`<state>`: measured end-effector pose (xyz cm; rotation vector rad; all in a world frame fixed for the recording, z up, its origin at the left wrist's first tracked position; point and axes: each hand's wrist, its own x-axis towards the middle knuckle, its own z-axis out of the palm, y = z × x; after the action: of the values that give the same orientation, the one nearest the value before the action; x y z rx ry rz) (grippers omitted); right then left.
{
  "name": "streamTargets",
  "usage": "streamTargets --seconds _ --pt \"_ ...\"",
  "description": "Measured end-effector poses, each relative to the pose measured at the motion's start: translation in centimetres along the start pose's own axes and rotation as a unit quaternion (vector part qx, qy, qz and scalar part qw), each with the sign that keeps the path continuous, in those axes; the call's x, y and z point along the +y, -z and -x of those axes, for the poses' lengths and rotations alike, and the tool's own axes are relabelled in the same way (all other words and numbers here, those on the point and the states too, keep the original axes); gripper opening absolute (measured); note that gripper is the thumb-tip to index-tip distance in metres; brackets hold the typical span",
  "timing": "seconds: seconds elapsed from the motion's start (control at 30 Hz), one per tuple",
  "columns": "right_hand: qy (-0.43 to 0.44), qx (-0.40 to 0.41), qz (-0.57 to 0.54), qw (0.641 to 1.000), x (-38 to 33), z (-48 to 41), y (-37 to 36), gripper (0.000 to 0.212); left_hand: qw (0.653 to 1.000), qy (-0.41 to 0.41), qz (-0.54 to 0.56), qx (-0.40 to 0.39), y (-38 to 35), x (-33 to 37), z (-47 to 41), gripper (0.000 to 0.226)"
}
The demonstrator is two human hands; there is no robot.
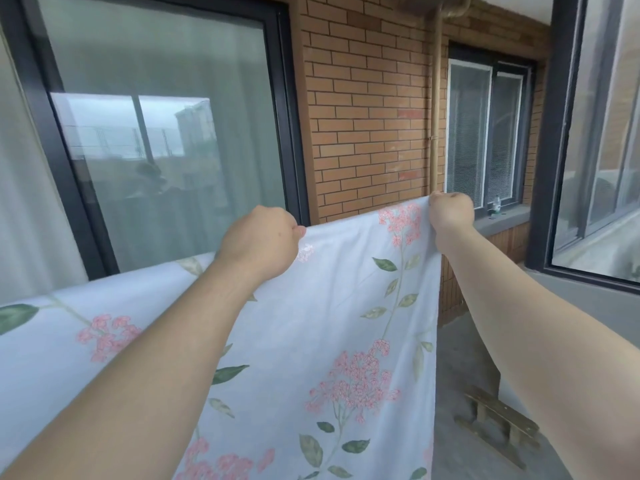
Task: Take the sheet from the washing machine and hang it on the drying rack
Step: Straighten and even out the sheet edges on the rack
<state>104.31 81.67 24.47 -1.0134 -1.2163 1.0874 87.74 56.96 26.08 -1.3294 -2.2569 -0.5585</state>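
Observation:
A pale blue sheet (346, 306) with pink flowers and green leaves hangs spread across the lower half of the head view. My left hand (259, 237) grips its top edge near the middle. My right hand (450, 211) pinches the upper right corner, raised a little higher. Both arms are stretched forward. The sheet's top edge runs from lower left up to the right. Whatever bears the sheet is hidden under the cloth, and no washing machine shows.
A large dark-framed glass door (166, 133) stands right behind the sheet. A brick wall (367, 98) with a drain pipe (434, 116) and a small window (485, 133) lies beyond. Another window (595, 150) is at right. A wooden piece (498, 427) lies on the floor.

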Motion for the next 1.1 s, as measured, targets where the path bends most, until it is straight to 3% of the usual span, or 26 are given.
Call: streamTargets --seconds 0.13,0.53,0.63,0.87,1.03,1.1 --pt "0.001 -0.024 -0.009 1.0 0.4 0.0 0.2 0.015 0.999 -0.007 -0.048 0.012 -0.5 1.3 -0.4 0.038" --pt "-0.006 -0.076 -0.016 0.997 1.6 -0.6 1.0 0.019 0.997 -0.033 -0.062 0.024 -2.4 5.6 -2.0 0.029" --pt "-0.011 -0.074 -0.012 0.997 1.8 -0.7 1.1 0.033 0.996 -0.048 -0.065 0.024 -3.1 6.3 -2.4 0.032" --pt "-0.04 -0.083 -0.013 0.996 2.4 -0.6 1.1 0.048 0.999 -0.033 -0.021 -0.028 -2.0 3.4 -2.3 0.045" --pt "-0.111 -0.135 -0.067 0.982 3.1 -0.1 0.7 0.024 0.999 -0.002 0.019 -0.026 -0.2 -0.4 -1.7 0.045" --pt "-0.121 -0.151 -0.063 0.979 3.3 0.1 0.6 0.026 0.999 0.002 0.027 -0.022 0.3 -1.3 -1.1 0.044"
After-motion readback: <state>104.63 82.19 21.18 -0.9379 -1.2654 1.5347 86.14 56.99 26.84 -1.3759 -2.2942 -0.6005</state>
